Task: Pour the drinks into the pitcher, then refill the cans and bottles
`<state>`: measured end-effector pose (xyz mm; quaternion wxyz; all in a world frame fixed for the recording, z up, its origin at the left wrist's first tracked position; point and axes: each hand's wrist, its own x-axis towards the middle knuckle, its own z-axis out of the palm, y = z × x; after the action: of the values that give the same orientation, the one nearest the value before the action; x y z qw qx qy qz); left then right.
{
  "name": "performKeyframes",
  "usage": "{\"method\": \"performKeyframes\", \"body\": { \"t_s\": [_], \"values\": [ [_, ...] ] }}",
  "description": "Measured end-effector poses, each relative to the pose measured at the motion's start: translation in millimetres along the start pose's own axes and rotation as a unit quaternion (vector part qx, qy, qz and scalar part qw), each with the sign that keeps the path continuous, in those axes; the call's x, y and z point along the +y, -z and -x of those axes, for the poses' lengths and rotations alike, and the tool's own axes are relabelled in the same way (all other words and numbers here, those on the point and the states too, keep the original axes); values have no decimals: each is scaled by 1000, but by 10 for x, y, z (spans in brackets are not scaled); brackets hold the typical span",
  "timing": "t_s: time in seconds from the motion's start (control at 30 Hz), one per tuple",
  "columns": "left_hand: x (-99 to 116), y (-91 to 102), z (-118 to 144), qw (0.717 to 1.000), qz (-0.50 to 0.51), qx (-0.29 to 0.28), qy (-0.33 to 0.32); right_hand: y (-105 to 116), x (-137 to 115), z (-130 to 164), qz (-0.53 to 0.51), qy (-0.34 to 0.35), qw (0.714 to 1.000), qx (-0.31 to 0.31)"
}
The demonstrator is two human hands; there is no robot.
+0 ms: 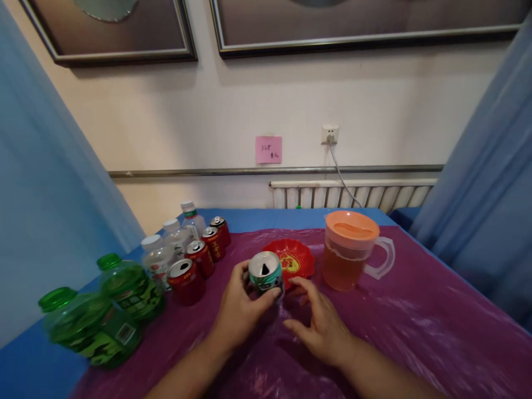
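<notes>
My left hand is wrapped round a green drink can with an opened top, its mouth a dark hole. The can looks upright; whether it touches the table I cannot tell. To its right, my right hand has its thumb and fingers apart and holds nothing, its fingertips close to the can and to the front rim of a red plate. That scalloped red plate with a yellow printed centre lies just behind the can, which hides part of it. A clear pitcher of amber liquid with an orange lid stands right of the plate.
On the left stand several red cans in a slanting row, several clear bottles with white caps, and two large green bottles. A purple plastic sheet covers the blue table. Blue curtains hang at both sides.
</notes>
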<state>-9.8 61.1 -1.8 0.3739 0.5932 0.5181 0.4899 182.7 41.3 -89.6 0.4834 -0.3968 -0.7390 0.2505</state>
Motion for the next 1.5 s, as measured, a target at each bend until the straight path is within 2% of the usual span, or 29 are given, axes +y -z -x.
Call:
{"method": "performKeyframes", "body": {
  "t_s": [0.13,0.3,0.5,0.63,0.77,0.9,1.1,1.3,1.5],
  "values": [
    [-44,-347,-201,995,-9,-62,-71,-44,96,-69,-5,-52,997,63],
    [-180,-544,-234,988,-9,-110,-109,-31,141,-162,-40,-80,991,101],
    [-466,-459,-208,981,49,-172,-76,17,183,-155,-83,-110,988,70],
    [-642,-358,-221,978,70,-192,-41,65,185,-124,-107,-76,991,19],
    [-661,-323,-237,978,60,-194,-53,89,169,-126,-95,-53,994,-10],
    [-620,-323,-264,982,41,-167,-76,75,163,-115,-36,-38,999,4],
    [-626,-348,-364,993,41,-80,-81,127,72,-80,24,-33,991,128],
    [-660,-399,-485,996,20,-11,-84,319,-69,-103,-70,-21,972,224],
    [-709,-415,-538,996,14,0,-83,642,-242,-216,-235,-100,907,335]
  ]
}}
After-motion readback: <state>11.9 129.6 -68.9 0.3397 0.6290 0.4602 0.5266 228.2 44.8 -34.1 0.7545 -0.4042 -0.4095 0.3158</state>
